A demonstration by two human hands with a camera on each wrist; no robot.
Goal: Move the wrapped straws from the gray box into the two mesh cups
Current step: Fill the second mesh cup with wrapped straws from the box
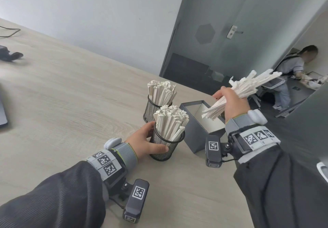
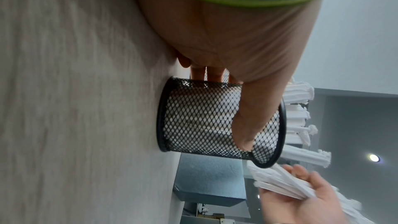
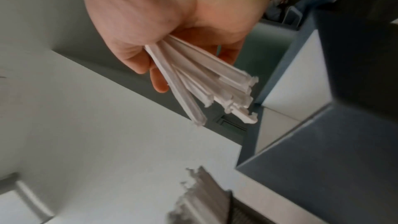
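Two black mesh cups stand on the wooden table, both packed with white wrapped straws. My left hand (image 1: 149, 142) grips the near cup (image 1: 165, 147), thumb across its front and fingers behind; the left wrist view shows the thumb on that near cup's mesh (image 2: 204, 122). The far cup (image 1: 152, 108) stands just behind it. My right hand (image 1: 230, 101) holds a bundle of wrapped straws (image 1: 248, 89) in the air above the gray box (image 1: 197, 133). The box is open and its white inside looks bare. The right wrist view shows the bundle (image 3: 204, 83) fanning out of my fist.
The gray box sits near the table's right edge (image 1: 221, 183). A dark device (image 1: 8, 53) and a cable lie at the far left. Beyond the table is a gray door (image 1: 230, 32), and a person (image 1: 291, 71) crouches in the room behind.
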